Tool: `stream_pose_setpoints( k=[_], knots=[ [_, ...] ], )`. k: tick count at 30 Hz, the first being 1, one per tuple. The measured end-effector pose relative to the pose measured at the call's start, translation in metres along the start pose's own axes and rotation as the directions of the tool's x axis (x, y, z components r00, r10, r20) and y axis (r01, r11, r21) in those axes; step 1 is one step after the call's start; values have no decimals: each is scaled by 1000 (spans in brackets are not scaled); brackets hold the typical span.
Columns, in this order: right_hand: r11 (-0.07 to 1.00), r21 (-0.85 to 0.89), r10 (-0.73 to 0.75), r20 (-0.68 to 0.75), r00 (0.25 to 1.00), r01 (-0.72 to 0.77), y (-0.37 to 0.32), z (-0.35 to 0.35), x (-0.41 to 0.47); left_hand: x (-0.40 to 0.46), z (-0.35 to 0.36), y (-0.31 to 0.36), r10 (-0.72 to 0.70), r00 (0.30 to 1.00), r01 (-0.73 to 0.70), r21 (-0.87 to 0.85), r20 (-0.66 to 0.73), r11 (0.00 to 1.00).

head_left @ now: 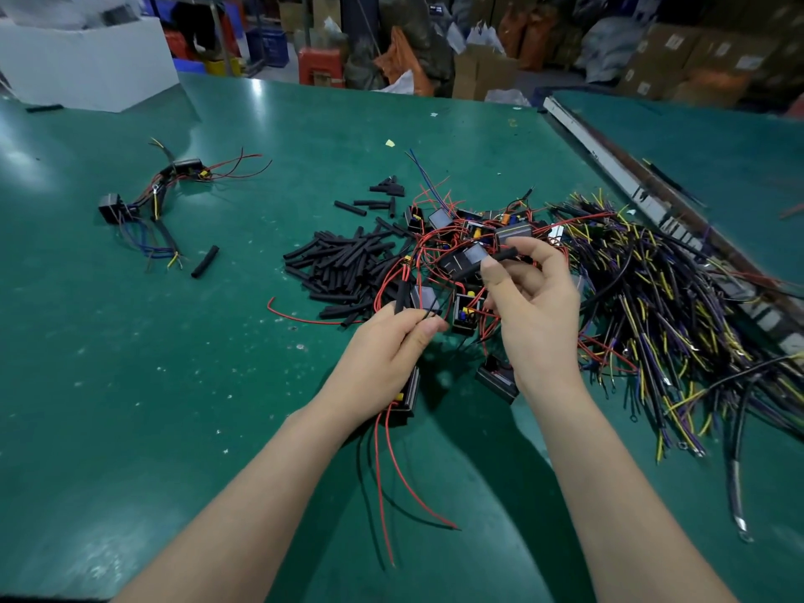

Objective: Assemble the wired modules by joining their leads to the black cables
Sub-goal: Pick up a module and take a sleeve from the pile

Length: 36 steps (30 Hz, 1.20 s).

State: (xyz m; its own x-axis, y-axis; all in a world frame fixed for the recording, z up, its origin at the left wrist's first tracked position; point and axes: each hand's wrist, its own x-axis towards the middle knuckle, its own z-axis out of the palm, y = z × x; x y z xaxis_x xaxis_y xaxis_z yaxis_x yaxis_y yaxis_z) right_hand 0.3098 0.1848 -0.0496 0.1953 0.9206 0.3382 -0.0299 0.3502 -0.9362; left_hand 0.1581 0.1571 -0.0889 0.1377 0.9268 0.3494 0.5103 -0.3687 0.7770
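My left hand (391, 346) grips a black module (407, 396) under the palm, and its thumb and fingers pinch thin black and red leads that stick up from the fist. Red leads (391, 472) hang down from that module over the table. My right hand (528, 298) is raised beside it and pinches a short black tube (504, 255) between thumb and fingers. Behind both hands lies a heap of black modules with red wires (470, 237). To the right sprawls a big bundle of black cables (652, 298) with yellow and purple leads.
A pile of black sleeve pieces (343, 265) lies left of the modules on the green table (174, 385). Joined modules with wires (161, 193) sit at far left, one loose tube (205, 262) near them. A white box (91, 63) stands at the back left. A metal rail (618, 167) borders the right.
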Motion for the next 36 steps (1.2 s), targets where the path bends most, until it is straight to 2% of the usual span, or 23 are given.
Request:
stream_pose_setpoints(
  k=[7,13,17,21,25,31,34,36],
  knots=[
    [999,32,35,15,999,-35,0,1,-1,-1,-3,2,32,999,-34,44,36,998],
    [998,22,53,94,994,-55,2,-4,3,-1,-1,2,33,997,-35,26,63,999],
    [998,18,50,142,989,-53,0,-6,3,-2,1,4,8,1000,-8,15,14,1000],
    [996,-76,-38,160,986,51,-4,-6,1,-1,0,8,21,997,-22,-15,-75,1000],
    [983,-149,-86,172,981,112,-5,-6,-2,-1,-2,7,42,998,-38,79,-48,996],
    [996,-76,-30,171,985,43,-2,-1,-2,1,-1,7,71,997,-65,128,-38,990],
    [996,-90,11,200,980,7,-2,-7,3,0,-1,6,87,995,-80,124,-50,989],
    [990,-132,-20,204,979,48,-2,-10,4,0,0,6,107,993,-99,132,-54,986]
  ],
)
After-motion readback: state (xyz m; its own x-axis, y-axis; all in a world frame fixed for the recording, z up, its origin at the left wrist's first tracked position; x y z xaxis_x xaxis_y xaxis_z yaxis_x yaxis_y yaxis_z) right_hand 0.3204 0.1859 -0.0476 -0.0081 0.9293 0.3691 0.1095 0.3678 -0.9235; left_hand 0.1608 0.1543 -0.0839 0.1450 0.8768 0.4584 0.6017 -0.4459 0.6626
